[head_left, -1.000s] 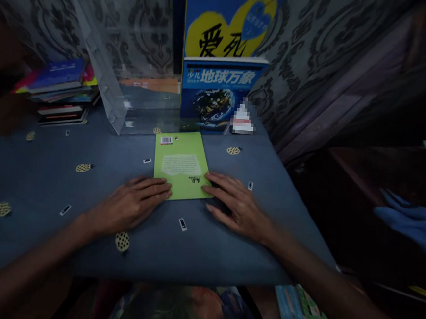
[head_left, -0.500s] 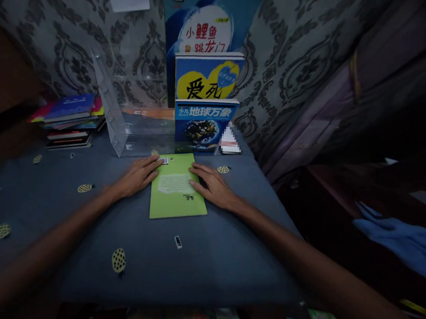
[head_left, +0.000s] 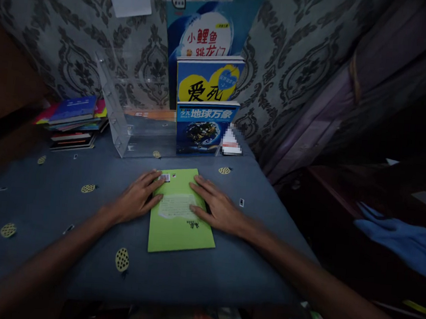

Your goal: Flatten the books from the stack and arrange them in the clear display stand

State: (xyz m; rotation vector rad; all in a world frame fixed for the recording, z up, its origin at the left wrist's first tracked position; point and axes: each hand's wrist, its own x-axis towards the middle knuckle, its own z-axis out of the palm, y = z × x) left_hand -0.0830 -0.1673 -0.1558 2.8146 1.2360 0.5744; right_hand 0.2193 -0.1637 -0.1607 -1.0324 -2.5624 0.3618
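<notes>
A thin green book [head_left: 181, 233] lies flat on the cloth-covered table, its back cover up with a barcode at the far left corner. My left hand [head_left: 139, 198] rests over the book's left edge, fingers stretched and thumb apart. On the opposite side my right hand [head_left: 220, 207] lies across the right edge, its fingers spread on the cover. Neither hand is wrapped round the book. Beyond it stands a clear acrylic book rack [head_left: 115, 115], with three books in its right part: a blue earth book [head_left: 202, 134], a yellow-and-blue book [head_left: 190, 76] and a taller teal book [head_left: 242, 24].
A stack of books [head_left: 74, 119] sits at the back left beside the rack. A small white object [head_left: 232, 144], partly pixelated, stands right of the rack. The patterned tablecloth [head_left: 94, 268] ends along the right side, where a blue cloth [head_left: 398, 238] lies on a darker surface.
Both hands and the green book have moved together towards me, away from the rack. The camera view has shifted slightly. The books in the rack stay put.
</notes>
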